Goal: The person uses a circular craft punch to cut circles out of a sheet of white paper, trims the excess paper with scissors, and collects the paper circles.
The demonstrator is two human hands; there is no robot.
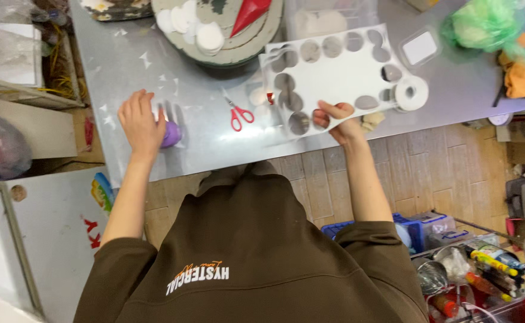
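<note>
Head view looks straight down on me at a grey metal table; my right hand pinches the near edge of a white sheet punched with round holes, thumb on top, fingers under, so the sheet lies almost flat over the table and I judge that keeps the holes in sight; my left hand rests spread, palm down, on a small purple object, pressing it to the table rather than gripping it, fingers apart. Between the two hands lie red-handled scissors, blades closed, clear of both; white paper scraps lie scattered beyond the left hand. Just past the sheet's right end sits a roll of white tape, touching or nearly so. Farther off, a round grey stand carries white discs and a red cone; a green plastic bag sits far right.
</note>
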